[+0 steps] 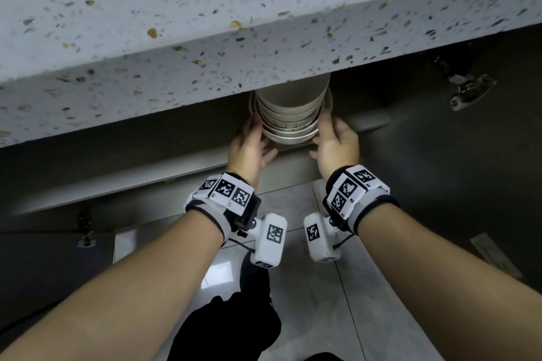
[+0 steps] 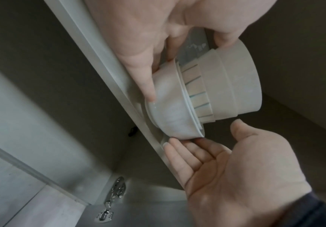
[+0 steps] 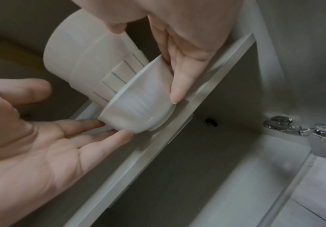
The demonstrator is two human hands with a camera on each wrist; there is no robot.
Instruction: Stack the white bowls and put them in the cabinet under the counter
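A stack of white bowls (image 1: 290, 108) stands on the cabinet shelf (image 1: 146, 173) under the speckled counter (image 1: 205, 23). The lowest bowl (image 2: 173, 110) is glossy with a flared rim; a ribbed, blue-lined bowl and plain straight-walled ones sit in it. My left hand (image 1: 252, 146) lies against the stack's left side, fingers straight along the lowest bowl (image 3: 138, 107). My right hand (image 1: 334, 143) flanks the right side, its straight fingertips (image 2: 177, 144) touching that bowl's rim. The stack's top is hidden behind the counter edge in the head view.
Both cabinet doors stand open, with metal hinges at the right (image 1: 469, 91) and the left (image 1: 86, 231). A lower cabinet compartment (image 3: 226, 169) opens beneath the shelf. Grey floor tiles (image 1: 293, 199) and my dark trouser leg (image 1: 234, 325) lie below my arms.
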